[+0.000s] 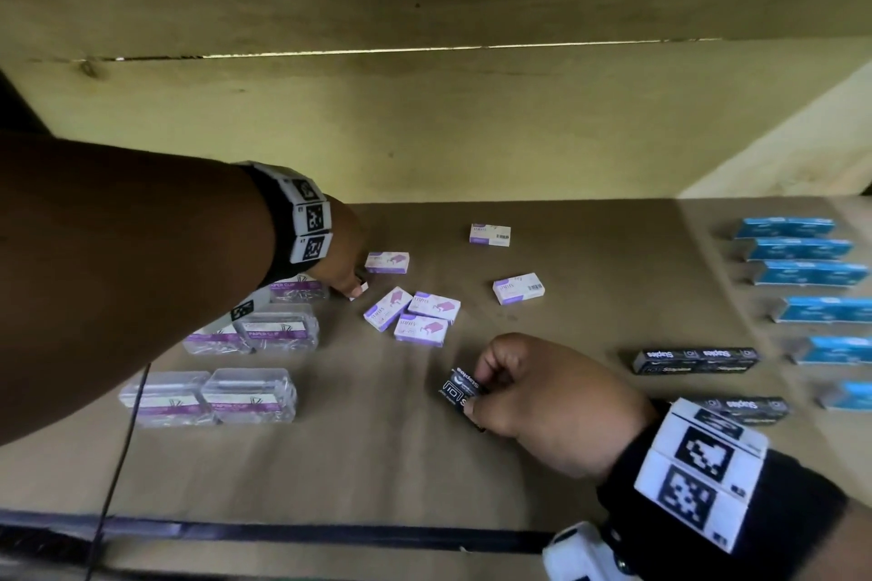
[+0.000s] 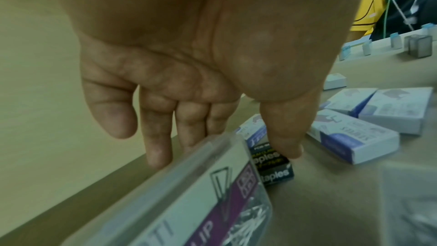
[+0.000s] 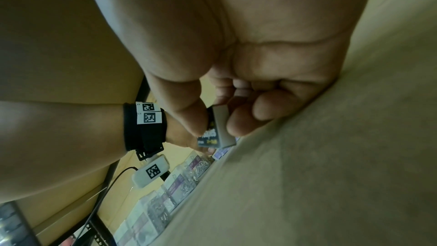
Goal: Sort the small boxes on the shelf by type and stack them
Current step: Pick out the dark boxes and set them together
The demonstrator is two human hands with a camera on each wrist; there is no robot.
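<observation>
My right hand (image 1: pixel 474 392) pinches a small black Staples box (image 1: pixel 458 388) between thumb and fingers, just above the shelf (image 1: pixel 542 476); the right wrist view shows the same grip on that box (image 3: pixel 209 137). My left hand (image 1: pixel 351 285) reaches to the back left with straight fingers. Its fingers (image 2: pixel 158 149) lie behind a clear paper clip box (image 2: pixel 189 194). Its thumb tip sits at a second black Staples box (image 2: pixel 275 167). Several purple-and-white staples boxes (image 1: pixel 415 311) lie loose mid-shelf.
Clear paper clip boxes (image 1: pixel 278 328) stand in pairs at the left. Blue boxes (image 1: pixel 807 274) run in a column at the far right, with two long black Staples packs (image 1: pixel 693 359) beside them. A wooden back wall (image 1: pixel 424 132) and a dark front rail (image 1: pixel 330 533) bound the shelf.
</observation>
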